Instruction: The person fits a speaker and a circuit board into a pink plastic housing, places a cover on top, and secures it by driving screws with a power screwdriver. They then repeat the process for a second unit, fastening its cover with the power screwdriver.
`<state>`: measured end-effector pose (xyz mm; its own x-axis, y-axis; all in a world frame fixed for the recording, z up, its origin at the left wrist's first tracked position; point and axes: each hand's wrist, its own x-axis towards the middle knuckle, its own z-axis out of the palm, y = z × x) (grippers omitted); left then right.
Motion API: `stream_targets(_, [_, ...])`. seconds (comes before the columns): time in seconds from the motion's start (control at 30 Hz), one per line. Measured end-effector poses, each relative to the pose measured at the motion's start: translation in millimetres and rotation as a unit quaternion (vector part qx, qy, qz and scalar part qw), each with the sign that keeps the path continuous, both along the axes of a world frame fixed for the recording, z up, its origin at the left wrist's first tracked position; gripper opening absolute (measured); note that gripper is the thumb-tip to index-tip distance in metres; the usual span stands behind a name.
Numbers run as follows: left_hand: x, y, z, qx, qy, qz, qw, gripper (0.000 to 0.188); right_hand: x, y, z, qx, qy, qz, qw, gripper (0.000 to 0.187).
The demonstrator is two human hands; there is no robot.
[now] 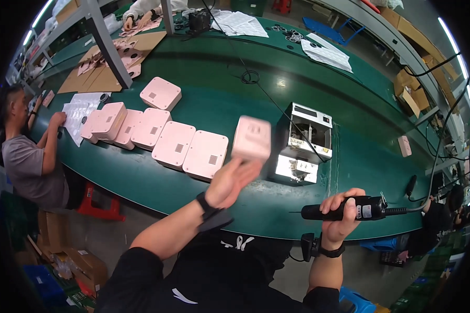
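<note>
My left hand (pixel 234 181) grips the lower edge of a pink square casing (pixel 252 140), which is smeared by motion above the bench. Some of its fingers are hidden behind the casing. A black electric screwdriver (pixel 344 209) lies across my right hand (pixel 342 214), its fingers wrapped round the body. Its thin bit points left, and a cable leaves its right end. Just left of the raised casing begins a row of similar pink casings (pixel 206 155), flat on the bench, with slotted vents and corner holes. Another pink casing (pixel 161 94) lies behind the row.
An open metal box-like machine (pixel 309 133) stands on the green bench (pixel 209 88), right of the raised casing. A black cable (pixel 249 77) hangs across it. At the left a co-worker (pixel 31 146) sits by bubble wrap (pixel 81 112). Cardboard (pixel 78 81) with pink parts lies beyond the post.
</note>
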<state>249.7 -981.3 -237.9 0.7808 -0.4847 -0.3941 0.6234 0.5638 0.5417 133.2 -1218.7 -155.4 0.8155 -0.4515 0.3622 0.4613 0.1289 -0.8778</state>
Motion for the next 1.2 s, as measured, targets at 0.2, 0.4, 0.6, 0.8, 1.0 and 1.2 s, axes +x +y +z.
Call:
stream_targets(0.2, [20,5,21,0.408,-0.498,-0.053,0.764,0.079,-9,-8,-6,-0.002,0.010,0.002,1.000,0.023])
stream_targets(0.4, [-10,75,12,0.771,-0.518,-0.056,0.366,0.094,-26,-28,-10,-0.002,0.025,-0.043,0.999,0.021])
stream_targets(0.6, [-35,77,21,0.632,-0.641,-0.149,0.410,0.096,2,-15,10,0.010,-0.014,-0.025,1.000,0.022])
stream_targets(0.8, [-45,52,30,0.468,-0.739,-0.266,0.405,0.089,48,-2,34,-0.018,-0.091,0.003,0.996,0.019])
stream_targets(1.0, [-43,50,2,0.474,-0.657,-0.165,0.562,0.092,81,0,43,-0.080,-0.048,-0.025,0.995,0.015])
stream_targets(1.2, [-40,33,-14,0.437,-0.633,-0.154,0.621,0.096,84,0,40,-0.113,-0.002,-0.009,0.994,0.013])
